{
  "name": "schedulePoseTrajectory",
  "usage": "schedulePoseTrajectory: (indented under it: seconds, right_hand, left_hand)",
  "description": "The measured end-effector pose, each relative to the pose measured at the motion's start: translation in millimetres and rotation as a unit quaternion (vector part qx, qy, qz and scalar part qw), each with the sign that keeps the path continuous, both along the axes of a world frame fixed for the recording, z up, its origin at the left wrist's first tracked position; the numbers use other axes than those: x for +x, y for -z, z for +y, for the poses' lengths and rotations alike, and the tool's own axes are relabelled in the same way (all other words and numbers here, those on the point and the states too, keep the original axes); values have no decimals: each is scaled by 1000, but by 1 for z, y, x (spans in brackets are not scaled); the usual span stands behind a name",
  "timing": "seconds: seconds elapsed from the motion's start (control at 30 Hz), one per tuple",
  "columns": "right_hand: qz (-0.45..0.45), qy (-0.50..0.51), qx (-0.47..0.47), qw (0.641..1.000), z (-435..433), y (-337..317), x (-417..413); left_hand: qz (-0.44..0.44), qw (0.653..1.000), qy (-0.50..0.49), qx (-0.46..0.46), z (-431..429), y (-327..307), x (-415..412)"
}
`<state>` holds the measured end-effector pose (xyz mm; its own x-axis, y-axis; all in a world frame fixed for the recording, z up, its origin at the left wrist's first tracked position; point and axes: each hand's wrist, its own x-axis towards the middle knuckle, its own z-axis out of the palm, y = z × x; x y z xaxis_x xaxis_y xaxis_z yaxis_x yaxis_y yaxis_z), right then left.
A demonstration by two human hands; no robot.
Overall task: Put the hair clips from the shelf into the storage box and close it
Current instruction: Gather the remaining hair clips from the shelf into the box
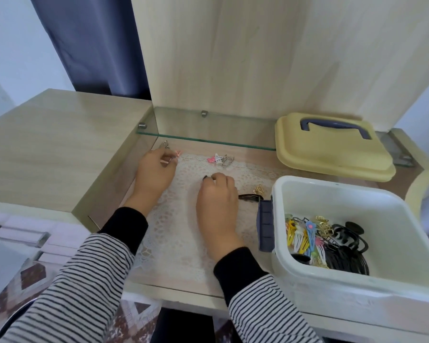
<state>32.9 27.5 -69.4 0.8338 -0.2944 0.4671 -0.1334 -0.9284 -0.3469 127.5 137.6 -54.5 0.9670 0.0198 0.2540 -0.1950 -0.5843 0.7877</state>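
The white storage box [394,201] stands open at the right on the shelf, with several coloured, gold and black hair clips [305,238] inside. Its yellow lid [332,154] with a blue handle lies behind it. My left hand [154,174] is at the shelf's left corner, fingers closed on small pink and metal clips [170,158]. My right hand [217,201] rests on the lace mat [174,233], pinching a small black clip [205,178]. A pink, white and silver bunch of clips [221,160] lies behind it. A gold clip [258,189] and a black comb clip [248,197] lie beside the box.
A glass shelf [208,134] hangs low above the back of the recess. Wooden walls close the left side and back. A blue latch [265,224] sticks out of the box's left wall. Left of the recess is a raised wooden top [60,144].
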Motion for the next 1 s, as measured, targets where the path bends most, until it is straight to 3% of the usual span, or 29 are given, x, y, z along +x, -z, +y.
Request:
schedulePoseTrajectory:
  seconds: [0.23, 0.47, 0.63, 0.77, 1.0]
  right_hand:
    - [-67, -51, 52, 995, 16, -80, -27]
    - [-58, -96, 43, 993, -66, -156, -56]
    - [64, -104, 97, 988, -144, -200, -83]
    - [175, -116, 135, 968, -195, -204, -98]
    - [421, -196, 141, 874, -241, -181, -104]
  left_hand:
    - [-3, 996, -1, -93, -12, -56, -32]
    - [-29, 976, 116, -181, -50, -109, -58]
    - [55, 942, 238, -231, -92, -133, -82]
    - [115, 929, 316, -153, -125, -138, -101]
    - [240, 867, 436, -25, -159, -131, -112]
